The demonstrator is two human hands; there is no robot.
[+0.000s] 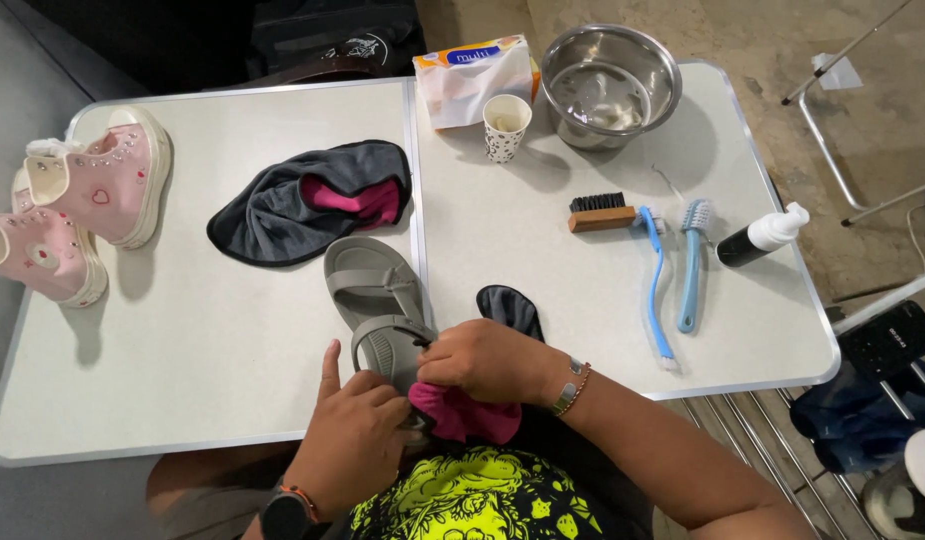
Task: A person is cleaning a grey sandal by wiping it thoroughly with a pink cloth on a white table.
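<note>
Two hands on grey sandal [377, 300] at near edge of desk [232, 380]. Left hand [352, 435] grip closed round heel; right hand [487, 360] fingers clenched on pink cloth [462, 418], pressing strap. Risk: sandal overhangs edge w/ little support, hard rub could tip it off toward lap.

A white folding table [182, 380] stands on a bare concrete floor [782, 40].

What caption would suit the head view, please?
Both hands, left and right, rub a grey sandal with a pink cloth.
</note>
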